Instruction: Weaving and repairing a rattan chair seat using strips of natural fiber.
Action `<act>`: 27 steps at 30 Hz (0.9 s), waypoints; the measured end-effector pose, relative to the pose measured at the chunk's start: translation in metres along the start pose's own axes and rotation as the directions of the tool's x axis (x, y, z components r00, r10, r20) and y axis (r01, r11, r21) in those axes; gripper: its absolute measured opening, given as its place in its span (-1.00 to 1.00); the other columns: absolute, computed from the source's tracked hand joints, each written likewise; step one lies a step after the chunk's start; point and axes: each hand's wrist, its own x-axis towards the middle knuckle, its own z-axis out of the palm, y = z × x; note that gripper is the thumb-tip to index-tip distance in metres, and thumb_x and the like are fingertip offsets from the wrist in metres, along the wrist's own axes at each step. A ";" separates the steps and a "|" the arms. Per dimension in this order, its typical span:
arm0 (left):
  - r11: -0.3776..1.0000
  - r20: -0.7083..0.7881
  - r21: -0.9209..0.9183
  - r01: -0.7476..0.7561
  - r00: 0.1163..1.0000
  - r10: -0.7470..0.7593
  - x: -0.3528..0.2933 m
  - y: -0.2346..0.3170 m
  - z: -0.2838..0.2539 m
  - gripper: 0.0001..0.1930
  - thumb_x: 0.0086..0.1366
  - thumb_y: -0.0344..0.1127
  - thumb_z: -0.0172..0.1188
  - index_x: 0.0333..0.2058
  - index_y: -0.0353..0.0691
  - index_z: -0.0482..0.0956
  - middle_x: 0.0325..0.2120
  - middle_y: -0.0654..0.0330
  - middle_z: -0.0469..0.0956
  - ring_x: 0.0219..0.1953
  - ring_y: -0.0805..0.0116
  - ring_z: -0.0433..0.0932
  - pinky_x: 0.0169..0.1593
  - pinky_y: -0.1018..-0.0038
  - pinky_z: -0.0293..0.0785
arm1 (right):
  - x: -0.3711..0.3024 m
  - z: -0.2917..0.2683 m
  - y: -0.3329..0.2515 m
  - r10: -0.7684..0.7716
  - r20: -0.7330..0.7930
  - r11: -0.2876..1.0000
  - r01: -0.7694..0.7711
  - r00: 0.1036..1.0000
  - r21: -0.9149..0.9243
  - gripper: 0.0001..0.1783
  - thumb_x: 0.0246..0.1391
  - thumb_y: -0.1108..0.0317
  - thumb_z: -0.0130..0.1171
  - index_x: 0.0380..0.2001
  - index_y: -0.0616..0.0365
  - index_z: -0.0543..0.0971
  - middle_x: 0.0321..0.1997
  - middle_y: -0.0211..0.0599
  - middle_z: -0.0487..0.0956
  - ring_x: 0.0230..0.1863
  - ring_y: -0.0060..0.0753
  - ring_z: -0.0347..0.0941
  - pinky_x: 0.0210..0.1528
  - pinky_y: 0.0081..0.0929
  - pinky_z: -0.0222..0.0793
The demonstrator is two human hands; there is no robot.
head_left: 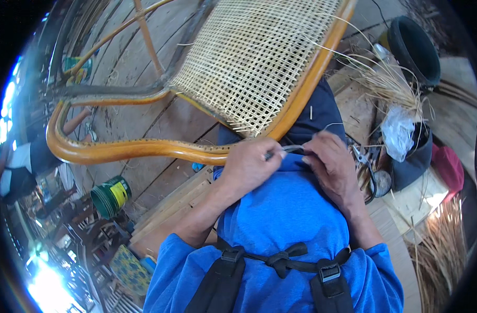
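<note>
In front of my lap, both hands are closed close together with a thin greyish strip (291,148) running between them. My left hand (252,165) is a fist on one end, and something small and dark shows at its thumb. My right hand (330,163) pinches the other end, where a pale strand curls up above the fingers. Against my legs leans a chair frame (113,151) of curved varnished wood. Woven cane webbing (254,57) fills its upper panel, with loose ends along the right side. Small holes line the curved lower rail.
Scissors (367,169) lie beside my right forearm, near a clear plastic bag (397,133). A dark bucket (413,50) stands far right by loose cane strands (389,86); more cane (442,245) lies nearer. Left are a green bucket (111,197) and another person's leg (76,121).
</note>
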 end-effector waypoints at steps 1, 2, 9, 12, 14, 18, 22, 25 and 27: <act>0.997 0.026 -0.018 -0.078 0.997 0.078 -0.002 0.000 0.002 -0.83 0.10 -0.26 0.16 -0.43 -0.25 0.55 -0.54 0.07 0.52 -0.49 0.20 0.51 -0.40 0.36 0.39 | 0.003 0.002 0.002 -0.021 0.013 1.000 0.021 1.000 0.005 -0.82 -0.01 0.29 0.14 -0.38 0.17 0.50 -0.44 -0.23 0.51 -0.38 -0.28 0.48 -0.32 -0.39 0.38; 0.987 0.050 -0.037 -0.154 0.987 0.156 -0.003 -0.002 0.002 -0.83 0.09 -0.23 0.15 -0.43 -0.20 0.56 -0.53 0.08 0.52 -0.44 0.09 0.52 -0.38 0.30 0.40 | 0.006 0.003 0.007 0.007 0.144 0.998 0.002 0.989 -0.062 -0.82 -0.02 0.30 0.14 -0.38 0.18 0.50 -0.41 -0.19 0.50 -0.32 -0.20 0.47 -0.26 -0.37 0.37; 0.938 -0.236 0.333 -0.096 0.955 0.182 0.019 -0.045 -0.059 -0.79 0.11 -0.22 0.10 -0.41 -0.24 0.58 -0.40 0.00 0.54 -0.31 0.06 0.53 -0.26 0.28 0.42 | 0.046 0.002 0.039 0.281 0.336 0.934 -0.337 0.899 0.121 -0.80 0.04 0.30 0.06 -0.40 0.23 0.49 -0.39 -0.09 0.51 -0.30 -0.06 0.45 -0.23 -0.34 0.36; 0.927 -0.145 0.364 0.090 0.989 -0.039 0.039 -0.050 -0.086 -0.75 0.09 -0.20 0.08 -0.41 -0.26 0.58 -0.43 -0.06 0.53 -0.32 0.00 0.52 -0.25 0.25 0.42 | 0.083 0.012 0.051 0.353 0.342 0.929 -0.369 0.871 -0.018 -0.76 0.04 0.27 0.03 -0.40 0.25 0.50 -0.41 -0.01 0.52 -0.31 0.00 0.45 -0.25 -0.27 0.36; 0.924 -0.116 0.361 0.126 0.989 -0.090 0.054 -0.062 -0.086 -0.75 0.07 -0.21 0.05 -0.45 -0.28 0.56 -0.48 -0.09 0.53 -0.35 -0.01 0.53 -0.25 0.22 0.41 | 0.095 0.024 0.058 0.371 0.365 0.929 -0.341 0.854 -0.145 -0.74 0.03 0.25 0.03 -0.40 0.26 0.51 -0.43 0.03 0.51 -0.31 0.04 0.46 -0.26 -0.23 0.35; 0.949 -0.007 0.268 0.169 0.985 -0.174 0.059 -0.073 -0.093 -0.71 0.04 -0.20 0.01 -0.51 -0.36 0.53 -0.59 -0.14 0.50 -0.43 -0.03 0.53 -0.28 0.20 0.41 | 0.105 0.032 0.057 0.426 0.392 0.901 -0.344 0.816 -0.263 -0.69 -0.01 0.19 0.05 -0.44 0.27 0.53 -0.43 0.08 0.51 -0.33 0.08 0.46 -0.27 -0.15 0.34; 0.971 -0.002 0.142 0.190 0.981 -0.192 0.057 -0.076 -0.092 -0.70 0.03 -0.19 0.01 -0.51 -0.38 0.52 -0.61 -0.16 0.49 -0.45 -0.02 0.53 -0.30 0.20 0.40 | 0.104 0.032 0.066 0.397 0.423 0.917 -0.336 0.815 -0.214 -0.70 -0.04 0.21 0.07 -0.49 0.29 0.49 -0.53 0.05 0.48 -0.46 0.02 0.44 -0.39 -0.20 0.30; 0.962 0.003 0.161 0.219 0.975 -0.222 0.050 -0.069 -0.090 -0.70 0.03 -0.19 0.02 -0.52 -0.37 0.52 -0.61 -0.14 0.49 -0.49 0.01 0.53 -0.32 0.21 0.41 | 0.102 0.032 0.064 0.357 0.444 0.929 -0.263 0.822 -0.260 -0.72 -0.04 0.21 0.04 -0.46 0.25 0.53 -0.42 0.06 0.52 -0.32 0.06 0.47 -0.23 -0.13 0.37; 0.947 -0.053 0.237 0.214 0.977 -0.208 0.047 -0.065 -0.085 -0.71 0.03 -0.19 0.02 -0.51 -0.34 0.53 -0.62 -0.12 0.48 -0.52 0.02 0.51 -0.35 0.22 0.40 | 0.103 0.034 0.060 0.384 0.437 0.913 -0.267 0.813 -0.308 -0.72 -0.05 0.21 0.04 -0.46 0.24 0.53 -0.42 0.05 0.53 -0.32 0.06 0.47 -0.23 -0.13 0.37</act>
